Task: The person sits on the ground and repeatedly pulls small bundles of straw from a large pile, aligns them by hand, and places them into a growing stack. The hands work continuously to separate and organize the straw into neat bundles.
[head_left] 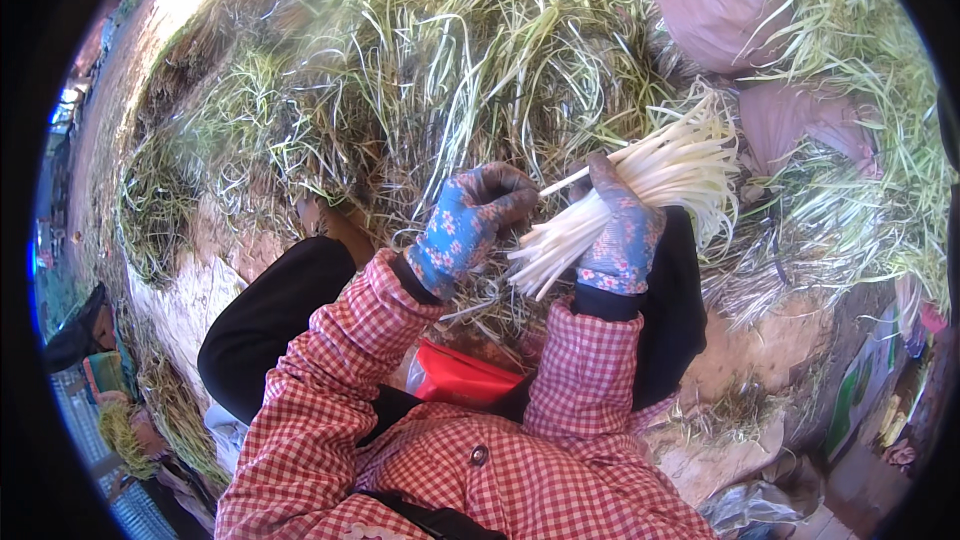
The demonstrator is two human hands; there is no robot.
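Above our lap, our right hand (622, 238) in its blue flowered glove closes its fingers (607, 180) round a bundle of white peeled stalks (640, 195), held slantwise so the cut ends line up. Our left hand (470, 215) pinches a single white stalk (563, 183) at its tip, fingers curled shut, beside the bundle and before the heap of green and white uncleaned stalks (450, 70).

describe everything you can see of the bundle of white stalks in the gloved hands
The bundle of thin white stalks is a tight sheaf of long, pale, clean-looking stems. It lies slanted, cut ends pointing down-left and the far ends fanning out up-right. The right hand, in a blue floral glove, wraps around its middle; the left hand, gloved alike, touches one stalk at its fingertips. A heap of green grassy leaves lies behind it.
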